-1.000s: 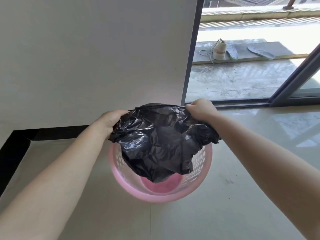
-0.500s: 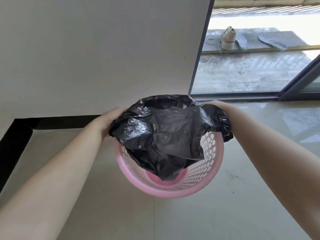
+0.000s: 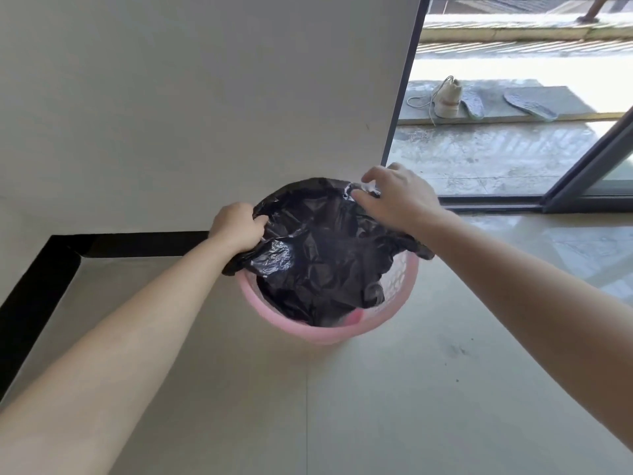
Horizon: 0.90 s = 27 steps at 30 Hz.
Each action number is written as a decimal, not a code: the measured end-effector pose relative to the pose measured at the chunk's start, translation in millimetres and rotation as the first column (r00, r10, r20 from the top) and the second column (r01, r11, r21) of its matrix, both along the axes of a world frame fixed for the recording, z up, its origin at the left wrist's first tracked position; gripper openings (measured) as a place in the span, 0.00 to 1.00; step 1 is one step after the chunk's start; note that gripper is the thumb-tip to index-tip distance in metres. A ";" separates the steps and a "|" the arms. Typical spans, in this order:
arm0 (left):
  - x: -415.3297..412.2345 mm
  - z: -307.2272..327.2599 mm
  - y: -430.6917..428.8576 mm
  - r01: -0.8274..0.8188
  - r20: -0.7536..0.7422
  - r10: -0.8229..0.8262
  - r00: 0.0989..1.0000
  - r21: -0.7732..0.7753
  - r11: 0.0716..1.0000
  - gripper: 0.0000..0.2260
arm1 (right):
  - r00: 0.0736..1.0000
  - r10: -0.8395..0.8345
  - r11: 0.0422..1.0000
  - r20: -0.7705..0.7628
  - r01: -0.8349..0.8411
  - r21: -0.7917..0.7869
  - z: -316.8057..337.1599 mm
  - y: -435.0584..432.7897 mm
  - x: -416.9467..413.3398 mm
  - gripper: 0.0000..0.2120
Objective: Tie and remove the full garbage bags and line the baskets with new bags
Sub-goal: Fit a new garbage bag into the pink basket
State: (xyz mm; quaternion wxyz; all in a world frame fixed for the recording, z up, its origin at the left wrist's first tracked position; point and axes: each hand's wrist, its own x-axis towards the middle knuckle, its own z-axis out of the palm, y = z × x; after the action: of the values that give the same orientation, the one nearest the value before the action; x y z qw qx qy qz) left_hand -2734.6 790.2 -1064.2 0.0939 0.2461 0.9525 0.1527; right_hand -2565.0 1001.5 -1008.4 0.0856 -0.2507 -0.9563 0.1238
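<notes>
Pink basket (image 3: pixel 394 303) stood on the floor (image 3: pixel 411 406) against the wall (image 3: pixel 205 97), just left of the glass door frame (image 3: pixel 400 97), so the person worked it from the near side. New black bag (image 3: pixel 318 262) sat mouth-up in the basket, its body sagging inside while the hem was spread over the far and left rim; the near-right rim was bare pink, so lining looked only partly done. Left hand (image 3: pixel 236 228) was fisted on the bag hem at the left rim, likely pinning it so the film would not slip back in. Right hand (image 3: pixel 394 197) lay on the far-right hem, fingers curled and pinching the plastic, apparently stretching it over the edge. Thin film bunches easily. A shoe (image 3: pixel 447 101) and insoles (image 3: pixel 529 104) lay outside, irrelevant.
</notes>
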 end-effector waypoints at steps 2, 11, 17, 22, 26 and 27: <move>-11.0 3.1 -7.3 -0.055 -0.026 0.057 0.998 0.055 0.997 0.14 | 0.991 0.131 0.991 0.035 -0.132 0.033 7.1 -13.9 3.8 0.21; 17.9 26.7 -34.3 0.252 -0.260 -0.227 0.939 0.065 0.965 0.33 | 0.903 0.387 0.892 0.188 -0.418 0.171 -18.1 -35.2 37.2 0.18; 57.2 24.7 -55.0 0.619 -0.473 -0.576 0.667 -0.078 0.782 0.06 | 0.860 0.504 0.800 -0.081 -0.429 0.419 -34.2 -27.0 70.8 0.15; 89.5 11.7 -64.7 0.497 -0.682 -0.160 0.714 0.332 0.802 0.10 | 0.732 0.658 0.666 -0.176 -0.457 0.590 -50.0 -19.6 99.2 0.12; 134.7 -22.1 -76.4 0.451 -0.628 -0.048 0.776 0.500 0.740 0.13 | 0.622 0.770 0.509 -0.143 -0.462 0.726 -58.0 -12.2 111.4 0.09; 142.9 -28.9 -78.4 0.498 -0.646 -0.102 0.756 0.467 0.731 0.11 | 0.600 0.793 0.459 -0.108 -0.471 0.753 -60.9 -12.3 113.1 0.09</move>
State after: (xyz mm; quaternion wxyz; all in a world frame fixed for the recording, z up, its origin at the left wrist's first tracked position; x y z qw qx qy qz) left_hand -2591.6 711.8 -1093.2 -0.2616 0.4557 0.7743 0.3527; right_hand -2451.8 989.2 -1069.2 0.3300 0.2194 -0.9069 -0.1430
